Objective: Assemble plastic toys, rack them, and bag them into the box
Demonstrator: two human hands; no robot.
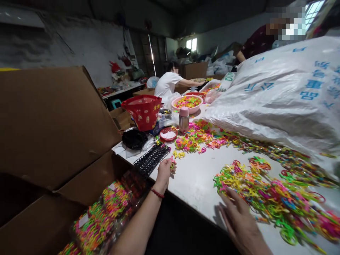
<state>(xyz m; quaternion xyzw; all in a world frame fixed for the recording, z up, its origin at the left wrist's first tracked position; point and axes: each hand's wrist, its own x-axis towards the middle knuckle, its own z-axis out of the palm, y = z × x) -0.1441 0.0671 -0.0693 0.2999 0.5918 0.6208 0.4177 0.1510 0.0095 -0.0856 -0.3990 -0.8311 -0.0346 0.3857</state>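
Note:
My left hand, with a red bead bracelet at the wrist, is closed around a few small pink and green plastic pieces. It is just above the table's near edge, beside a black plastic rack with rows of openings. To the right, my right hand has its fingers stretched out and apart. Its fingertips reach the near left side of a loose pile of bright plastic pieces, some with ring-shaped parts. Whether the fingertips touch the pieces, I cannot tell.
Behind the white table lie more plastic pieces, a bottle, a red basket and a pink basin. A large white sack leans in from the right. Cardboard boxes and packed bags stand left. Two people are further back.

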